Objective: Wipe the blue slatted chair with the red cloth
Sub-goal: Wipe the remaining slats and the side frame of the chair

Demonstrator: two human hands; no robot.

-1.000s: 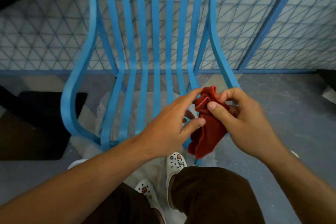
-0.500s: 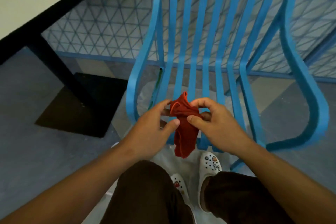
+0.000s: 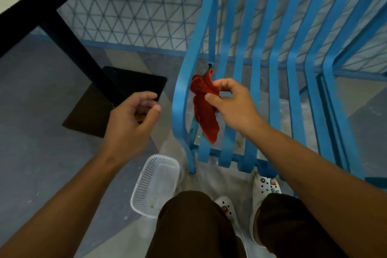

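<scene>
My right grip (image 3: 227, 104) pinches the crumpled red cloth (image 3: 204, 109) between thumb and curled fingers, with most of the fabric hanging loose below the pinch. My left grip (image 3: 134, 119) holds nothing; its fingers are loosely curled in the air, well apart from the cloth and to the left of it. The cloth hangs just in front of the blue painted chair with its long curved slats (image 3: 257, 90), close beside the chair's outer left rail (image 3: 181, 98), though I cannot tell whether the fabric touches the rail. Below my left grip a white perforated plastic basket (image 3: 156, 186) sits on the grey floor (image 3: 41, 142), and up to the left of it stands a black table leg on its dark square base (image 3: 117, 102).

I judge the wiping has not properly begun. To do it well, I should bunch the cloth into a fuller pad under my palm so that more fabric meets the slat. The outer rail beside my right grip is the natural start; I would wrap the cloth partly round it and draw along its length, then take each slat in turn, minding the gaps where the dangling tail could snag
</scene>
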